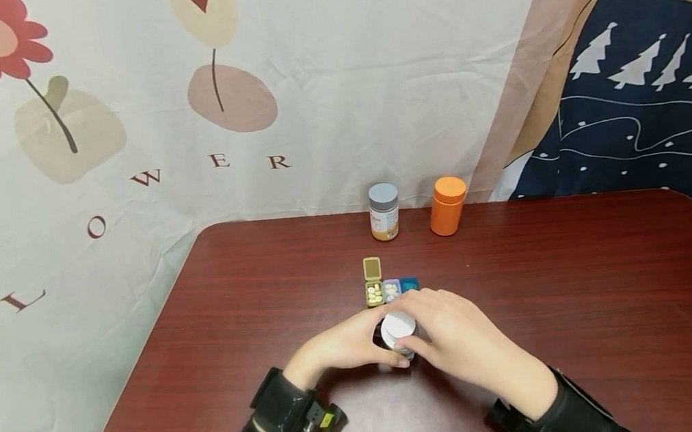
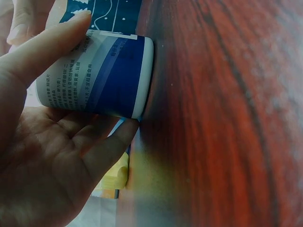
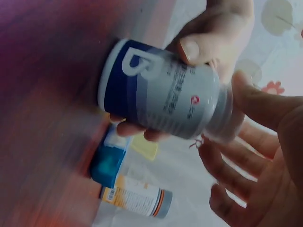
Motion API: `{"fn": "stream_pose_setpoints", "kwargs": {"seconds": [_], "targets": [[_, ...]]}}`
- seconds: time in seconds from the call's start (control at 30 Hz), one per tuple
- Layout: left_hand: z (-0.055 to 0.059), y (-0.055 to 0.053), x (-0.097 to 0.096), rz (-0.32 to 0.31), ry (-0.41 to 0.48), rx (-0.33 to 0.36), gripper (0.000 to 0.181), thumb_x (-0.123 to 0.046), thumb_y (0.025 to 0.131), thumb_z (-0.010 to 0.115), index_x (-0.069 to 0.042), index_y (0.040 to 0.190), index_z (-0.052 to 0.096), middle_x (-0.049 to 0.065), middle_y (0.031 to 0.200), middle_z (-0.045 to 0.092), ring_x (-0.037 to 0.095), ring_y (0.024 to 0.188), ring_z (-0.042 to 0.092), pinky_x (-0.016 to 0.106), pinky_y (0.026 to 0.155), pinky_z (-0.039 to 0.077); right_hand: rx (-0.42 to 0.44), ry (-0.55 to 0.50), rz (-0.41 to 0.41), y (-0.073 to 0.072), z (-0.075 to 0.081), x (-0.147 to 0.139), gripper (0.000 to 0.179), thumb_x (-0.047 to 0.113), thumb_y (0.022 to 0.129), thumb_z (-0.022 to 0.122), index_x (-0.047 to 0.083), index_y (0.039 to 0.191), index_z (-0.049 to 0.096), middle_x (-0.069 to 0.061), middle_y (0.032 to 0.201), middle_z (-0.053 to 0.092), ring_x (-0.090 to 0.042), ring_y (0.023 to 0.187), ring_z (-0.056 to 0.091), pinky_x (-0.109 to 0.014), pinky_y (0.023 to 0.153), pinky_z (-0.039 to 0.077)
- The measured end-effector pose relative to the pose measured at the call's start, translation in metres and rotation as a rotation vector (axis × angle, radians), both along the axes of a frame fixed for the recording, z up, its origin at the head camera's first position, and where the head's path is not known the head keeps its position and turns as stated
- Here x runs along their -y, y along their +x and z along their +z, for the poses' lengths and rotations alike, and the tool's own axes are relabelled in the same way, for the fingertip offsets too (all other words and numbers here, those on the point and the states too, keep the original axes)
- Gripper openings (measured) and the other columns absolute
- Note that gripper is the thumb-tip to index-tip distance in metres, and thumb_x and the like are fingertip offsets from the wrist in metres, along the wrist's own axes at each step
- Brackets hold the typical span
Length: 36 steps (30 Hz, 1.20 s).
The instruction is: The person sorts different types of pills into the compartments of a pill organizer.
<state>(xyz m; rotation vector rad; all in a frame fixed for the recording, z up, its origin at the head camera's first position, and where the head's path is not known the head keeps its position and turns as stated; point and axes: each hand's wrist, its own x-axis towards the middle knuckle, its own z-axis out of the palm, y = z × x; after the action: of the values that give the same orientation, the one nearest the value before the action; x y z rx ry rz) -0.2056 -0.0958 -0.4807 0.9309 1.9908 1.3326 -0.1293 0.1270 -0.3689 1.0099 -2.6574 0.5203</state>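
A white and blue pill bottle (image 3: 156, 92) stands upright on the table before the person, a white cap (image 1: 400, 324) on its top. The left hand (image 1: 347, 343) grips the bottle's body, its thumb on one side and fingers around the other. From above, the right hand (image 1: 448, 324) holds the cap between thumb and fingers. Just behind the hands lies a small pill organizer; its yellow-green compartment (image 1: 375, 293) has the lid up and tablets inside. Beside that, a lilac compartment (image 1: 392, 288) also shows tablets. A blue compartment (image 3: 108, 163) is partly hidden by the right hand in the head view.
At the back edge of the dark red table (image 1: 265, 278) stand a grey-capped bottle (image 1: 384, 216) and an orange bottle (image 1: 447, 208). Behind the table hangs a pale flower-printed cloth (image 1: 370, 70), with a navy tree-printed cloth (image 1: 641, 128) at the right.
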Motion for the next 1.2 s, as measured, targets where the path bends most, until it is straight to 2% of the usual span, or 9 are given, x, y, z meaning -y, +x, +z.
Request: {"fn": "stream_pose_setpoints", "kwargs": {"seconds": [0.23, 0.33, 0.53, 0.63, 0.8, 0.93, 0.97, 1.1, 1.2], "targets": [[-0.004, -0.001, 0.001, -0.005, -0.005, -0.035, 0.066, -0.031, 0.092, 0.092, -0.033, 0.147, 0.057, -0.011, 0.116, 0.075, 0.002, 0.095, 0.074, 0.026, 0.098, 0.061, -0.337, 0.027, -0.081, 0.004, -0.01, 0.009, 0.05, 0.048, 0.078, 0.099, 0.012, 0.106, 0.079, 0.001, 0.094, 0.073, -0.015, 0.082, 0.063, -0.031, 0.072, 0.049], [-0.005, -0.002, 0.001, -0.005, -0.013, -0.061, 0.072, -0.032, 0.091, 0.093, -0.033, 0.152, 0.055, -0.013, 0.122, 0.073, 0.001, 0.103, 0.072, 0.024, 0.104, 0.057, -0.383, 0.032, -0.103, 0.004, -0.012, 0.01, 0.054, 0.053, 0.074, 0.1, 0.012, 0.099, 0.075, 0.001, 0.085, 0.069, -0.015, 0.076, 0.058, -0.03, 0.068, 0.044], [0.005, 0.003, 0.0, 0.005, -0.026, -0.067, 0.071, -0.024, 0.095, 0.089, -0.019, 0.156, 0.053, -0.006, 0.126, 0.073, 0.003, 0.102, 0.072, 0.023, 0.101, 0.057, 0.018, 0.033, -0.088, 0.001, -0.001, 0.0, 0.052, 0.043, 0.086, 0.095, 0.017, 0.127, 0.075, 0.006, 0.106, 0.075, -0.012, 0.092, 0.068, -0.036, 0.082, 0.058], [0.021, 0.01, -0.001, 0.021, -0.071, -0.101, 0.066, -0.022, 0.095, 0.09, -0.011, 0.152, 0.057, -0.002, 0.135, 0.073, 0.003, 0.114, 0.068, 0.024, 0.107, 0.054, 0.177, -0.01, -0.033, -0.006, 0.005, -0.012, 0.046, 0.029, 0.094, 0.091, 0.018, 0.136, 0.075, 0.01, 0.105, 0.072, -0.008, 0.091, 0.065, -0.033, 0.079, 0.057], [0.058, 0.026, -0.002, 0.02, -0.14, -0.159, 0.06, -0.019, 0.096, 0.088, -0.001, 0.145, 0.057, 0.005, 0.131, 0.071, 0.001, 0.113, 0.062, 0.024, 0.108, 0.051, 0.206, -0.047, 0.042, -0.014, 0.006, -0.023, 0.028, 0.017, 0.098, 0.084, 0.019, 0.126, 0.079, 0.014, 0.095, 0.066, 0.0, 0.084, 0.055, -0.026, 0.075, 0.051], [0.075, 0.034, -0.004, 0.043, -0.165, -0.104, 0.057, -0.011, 0.097, 0.086, 0.004, 0.144, 0.057, 0.011, 0.129, 0.071, 0.001, 0.109, 0.06, 0.021, 0.106, 0.049, 0.212, -0.07, 0.039, -0.014, 0.004, -0.022, 0.028, 0.016, 0.097, 0.086, 0.021, 0.124, 0.079, 0.013, 0.097, 0.069, 0.001, 0.084, 0.056, -0.025, 0.074, 0.051], [0.075, 0.034, -0.005, 0.044, -0.163, -0.098, 0.059, -0.01, 0.097, 0.085, 0.004, 0.146, 0.056, 0.013, 0.132, 0.07, 0.003, 0.111, 0.06, 0.022, 0.108, 0.049, 0.217, -0.075, 0.039, -0.014, 0.004, -0.021, 0.029, 0.017, 0.096, 0.086, 0.021, 0.124, 0.079, 0.013, 0.097, 0.069, 0.001, 0.084, 0.056, -0.024, 0.073, 0.051], [0.034, 0.018, -0.001, 0.016, -0.109, -0.132, 0.076, -0.021, 0.096, 0.089, -0.011, 0.161, 0.05, 0.001, 0.146, 0.067, 0.001, 0.125, 0.061, 0.023, 0.116, 0.047, 0.217, -0.076, 0.042, -0.011, 0.003, -0.016, 0.036, 0.019, 0.095, 0.089, 0.02, 0.129, 0.077, 0.011, 0.101, 0.071, -0.002, 0.083, 0.058, -0.023, 0.071, 0.049], [0.011, 0.008, 0.001, -0.006, -0.075, -0.143, 0.08, -0.026, 0.096, 0.089, -0.018, 0.163, 0.047, -0.007, 0.141, 0.068, -0.003, 0.117, 0.065, 0.021, 0.112, 0.05, 0.192, -0.041, 0.032, -0.008, 0.002, -0.011, 0.039, 0.024, 0.096, 0.088, 0.019, 0.132, 0.075, 0.008, 0.109, 0.075, -0.007, 0.087, 0.064, -0.026, 0.073, 0.054]]}}
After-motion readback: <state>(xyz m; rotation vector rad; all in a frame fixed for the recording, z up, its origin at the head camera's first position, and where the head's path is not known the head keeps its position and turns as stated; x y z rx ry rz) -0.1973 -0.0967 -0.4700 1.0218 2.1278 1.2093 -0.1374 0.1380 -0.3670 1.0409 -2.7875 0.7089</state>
